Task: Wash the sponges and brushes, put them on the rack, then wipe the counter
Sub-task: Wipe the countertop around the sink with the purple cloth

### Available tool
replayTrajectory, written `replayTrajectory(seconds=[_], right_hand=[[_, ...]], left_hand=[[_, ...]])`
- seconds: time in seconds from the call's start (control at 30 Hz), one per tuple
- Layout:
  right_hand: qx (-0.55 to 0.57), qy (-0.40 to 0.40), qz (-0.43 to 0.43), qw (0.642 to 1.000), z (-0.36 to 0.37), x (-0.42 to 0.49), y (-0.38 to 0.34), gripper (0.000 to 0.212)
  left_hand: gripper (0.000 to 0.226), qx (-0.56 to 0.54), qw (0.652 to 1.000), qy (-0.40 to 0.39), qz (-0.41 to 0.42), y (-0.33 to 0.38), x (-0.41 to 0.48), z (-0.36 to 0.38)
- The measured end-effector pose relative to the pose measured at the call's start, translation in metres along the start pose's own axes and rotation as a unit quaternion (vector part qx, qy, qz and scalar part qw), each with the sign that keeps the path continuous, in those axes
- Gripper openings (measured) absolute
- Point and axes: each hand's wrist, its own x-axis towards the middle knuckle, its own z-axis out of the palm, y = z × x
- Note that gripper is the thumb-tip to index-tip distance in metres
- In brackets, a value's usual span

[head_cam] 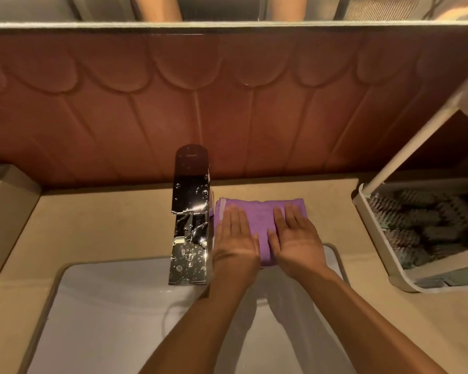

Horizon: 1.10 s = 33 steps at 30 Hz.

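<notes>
Judging by the scene, the washing looks finished and the wiping is at hand: the white plastic rack (384,238) at the right of the beige stone worktop (106,225) already holds a heap of dark sponges and brushes (427,225), too dim to count or tell apart, and the white rectangular sink (106,306) shows nothing left in it. What remains, as far as can be seen, is the worktop itself, or the last of it. A purple folded terry cloth (260,214) lies on the worktop just behind the sink, touching the right side of the wet chrome square tap (191,211). The left hand (234,236) and the right hand (297,236) both rest flat on it, fingers straight and spread, pressing rather than grasping. The cloth looks neat, squared and pale-edged.
</notes>
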Motion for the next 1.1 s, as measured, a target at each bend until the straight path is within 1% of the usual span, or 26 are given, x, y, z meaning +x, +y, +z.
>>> replayTrajectory(seconds=[0.03, 0.1, 0.13, 0.2, 0.23, 0.27, 0.3, 0.37, 0.43, 0.47, 0.5, 0.6, 0.7, 0.77, 0.87, 0.93, 0.97, 1.03, 1.1], right_hand=[[-0.005, -0.017, 0.0, 1.0, -0.003, 0.005, -0.001, 0.069], [-0.038, -0.009, -0.018, 0.999, 0.001, 0.02, 0.002, 0.061], [-0.033, -0.01, -0.006, 0.999, 0.003, 0.027, 0.003, 0.059], [-0.019, 0.003, 0.012, 1.0, 0.006, 0.034, 0.003, 0.064], [-0.027, 0.021, 0.017, 0.999, 0.009, 0.038, 0.002, 0.069], [-0.009, 0.038, 0.018, 0.999, 0.013, 0.043, 0.004, 0.07], [0.002, 0.052, 0.012, 0.999, 0.016, 0.047, 0.006, 0.066], [0.012, 0.052, 0.007, 0.999, 0.016, 0.051, 0.009, 0.06], [-0.005, 0.105, -0.016, 0.994, 0.017, 0.055, 0.012, 0.058], [-0.014, 0.127, -0.022, 0.992, 0.02, 0.057, 0.014, 0.058], [-0.012, 0.129, -0.021, 0.991, 0.019, 0.061, 0.016, 0.058], [-0.007, 0.127, -0.023, 0.992, 0.019, 0.066, 0.019, 0.059], [-0.012, 0.138, -0.033, 0.99, 0.015, 0.071, 0.022, 0.059], [-0.016, 0.133, -0.04, 0.99, 0.016, 0.072, 0.024, 0.059], [-0.012, 0.146, -0.052, 0.988, 0.017, 0.075, 0.028, 0.059], [0.0, 0.148, -0.056, 0.987, 0.018, 0.076, 0.03, 0.058], [0.005, 0.15, -0.055, 0.987, 0.019, 0.077, 0.032, 0.058], [0.012, 0.149, -0.044, 0.988, 0.02, 0.076, 0.039, 0.058], [0.017, 0.155, -0.028, 0.987, 0.019, 0.073, 0.05, 0.058]], left_hand=[[0.058, 0.004, 1.0, 0.009, -0.002, 0.003, 0.002, -0.001], [0.057, 0.032, 0.999, 0.032, -0.024, 0.009, 0.01, -0.001], [0.057, 0.045, 0.998, 0.032, -0.027, 0.011, 0.015, 0.001], [0.058, 0.043, 0.998, 0.033, -0.026, 0.013, 0.023, 0.001], [0.058, 0.036, 0.999, 0.014, -0.032, 0.015, 0.027, -0.002], [0.058, 0.032, 0.999, 0.015, -0.03, 0.013, 0.031, -0.001], [0.058, 0.027, 0.999, 0.011, -0.026, 0.012, 0.035, 0.0], [0.058, 0.031, 0.999, 0.027, -0.035, 0.012, 0.041, 0.001], [0.059, 0.038, 0.997, 0.047, -0.039, 0.011, 0.047, 0.004], [0.059, 0.03, 0.998, 0.042, -0.042, 0.012, 0.048, 0.003], [0.059, 0.024, 0.998, 0.022, -0.048, 0.015, 0.051, 0.0], [0.058, 0.005, 0.999, -0.004, -0.045, 0.016, 0.058, -0.002], [0.057, 0.009, 0.999, 0.003, -0.048, 0.018, 0.064, -0.002], [0.063, 0.005, 0.997, 0.019, -0.069, 0.021, 0.063, -0.001], [0.083, 0.004, 0.998, 0.01, -0.056, 0.024, 0.062, -0.004], [0.087, 0.016, 0.998, 0.004, -0.061, 0.023, 0.062, -0.001], [0.083, 0.023, 0.998, -0.001, -0.065, 0.024, 0.063, 0.0], [0.067, 0.021, 0.997, 0.009, -0.068, 0.03, 0.063, 0.003], [0.058, 0.024, 0.999, -0.001, -0.049, 0.04, 0.067, 0.009]])
